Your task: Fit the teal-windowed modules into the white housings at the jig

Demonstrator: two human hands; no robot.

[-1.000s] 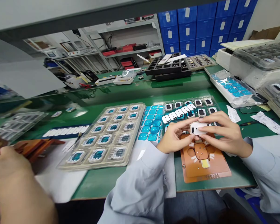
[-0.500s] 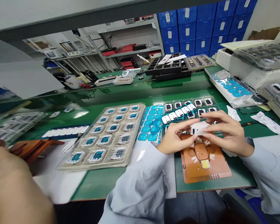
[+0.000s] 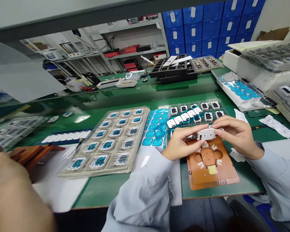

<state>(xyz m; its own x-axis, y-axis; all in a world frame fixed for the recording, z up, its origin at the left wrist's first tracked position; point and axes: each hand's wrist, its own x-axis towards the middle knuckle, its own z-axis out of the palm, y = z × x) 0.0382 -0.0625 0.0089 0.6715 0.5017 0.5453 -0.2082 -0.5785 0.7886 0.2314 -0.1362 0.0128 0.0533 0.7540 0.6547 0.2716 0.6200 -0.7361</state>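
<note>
Trays (image 3: 136, 151) and an orange plate (image 3: 200, 178) lie close to the wearer, probably for easy reach. Above the plate's far edge, the left hand (image 3: 180, 143) and right hand (image 3: 238, 135), thumbs and forefingers only slightly parted, pinch a white part (image 3: 207, 134) at opposite ends, likely to steady it; its slotted face points toward the wearer, long axis roughly left to right.

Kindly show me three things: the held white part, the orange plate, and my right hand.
White part (image 3: 206, 134): head view, front face.
Orange plate (image 3: 197, 176): head view, bare surface at lower left.
Right hand (image 3: 238, 135): head view, back of the hand.
</note>
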